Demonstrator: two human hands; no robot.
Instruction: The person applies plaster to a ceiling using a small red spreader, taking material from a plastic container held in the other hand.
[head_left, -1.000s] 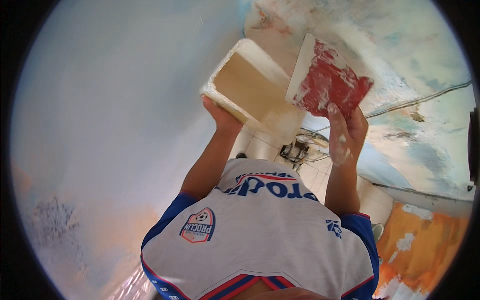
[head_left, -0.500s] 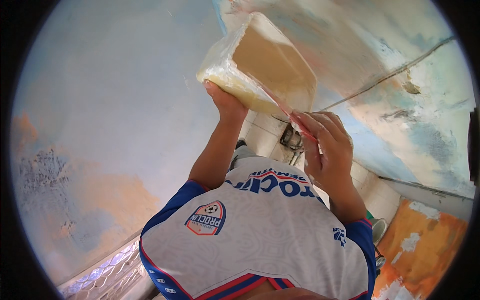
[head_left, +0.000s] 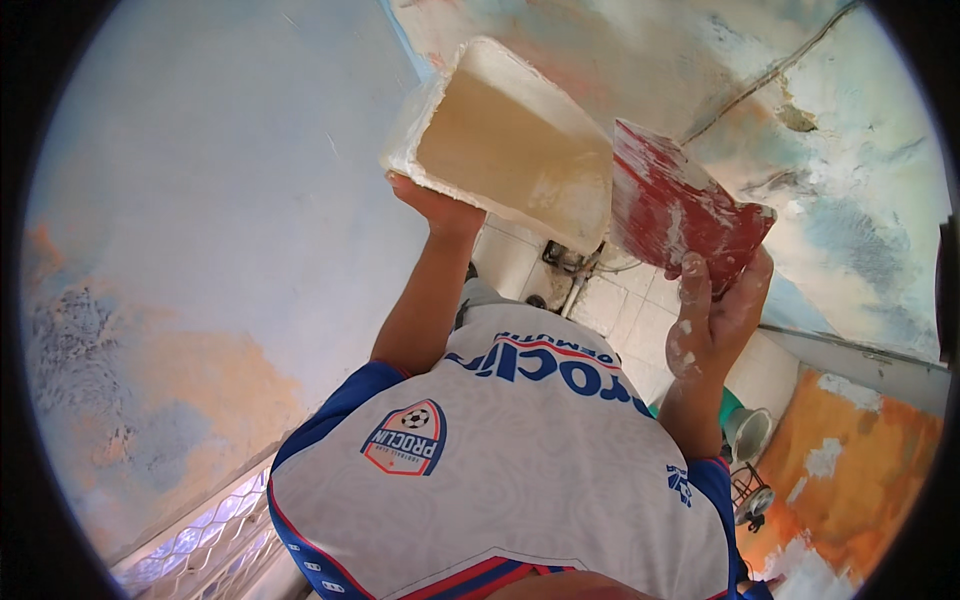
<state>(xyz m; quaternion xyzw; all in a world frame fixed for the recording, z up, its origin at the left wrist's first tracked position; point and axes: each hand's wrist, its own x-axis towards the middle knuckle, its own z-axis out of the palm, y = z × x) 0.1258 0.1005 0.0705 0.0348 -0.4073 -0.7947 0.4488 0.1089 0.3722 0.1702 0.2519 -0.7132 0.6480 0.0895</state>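
My left hand (head_left: pixel 436 205) grips a cream plastic tub (head_left: pixel 505 135) at its left end; the tub is tilted toward me, its inside pale and its rim crusted with white paste. My right hand (head_left: pixel 720 310) holds a flat red putty spreader (head_left: pixel 680 205) smeared with white, its face turned up just to the right of the tub. My thumb on that hand has white paste on it. The spreader's left edge is beside the tub's right end; whether they touch I cannot tell.
A pale blue wall (head_left: pixel 190 200) fills the left, a mottled patched surface with a crack (head_left: pixel 800 120) the upper right. Below are white tiles (head_left: pixel 625 305), a dark object with pipes (head_left: pixel 560 255), a green and white bucket (head_left: pixel 745 430), an orange patched surface (head_left: pixel 830 480) and a metal grille (head_left: pixel 200 540).
The spreader went from face up to edge-on against the tub's rim, and is now face up again, right of the tub and lower than at first. The tub moved up, then slightly left and down.
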